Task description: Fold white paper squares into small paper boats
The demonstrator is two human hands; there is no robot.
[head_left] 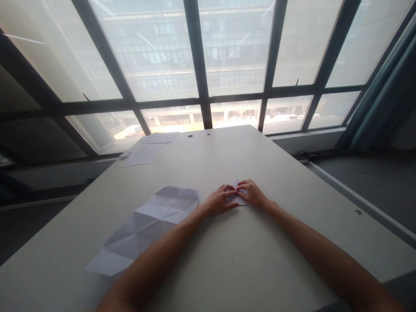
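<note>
A small folded piece of white paper (pixel 233 199) lies on the table between my two hands. My left hand (pixel 220 201) grips its left side, with the fingers bent and the thumb low near the paper's front edge. From the right, my right hand (pixel 253 193) holds the same paper, its fingertips meeting those of the left hand near the middle. The fingers cover much of the paper, so its exact folds are hidden. A larger white sheet with many creases (pixel 139 229) lies left of my left forearm, which partly covers it.
The white table (pixel 208 164) stretches away towards large windows (pixel 234 52). Several flat paper sheets (pixel 143 155) and a small white object (pixel 125 154) lie at its far left. A small dark disc (pixel 190 136) sits near the far edge. A curtain (pixel 380 82) hangs at the right.
</note>
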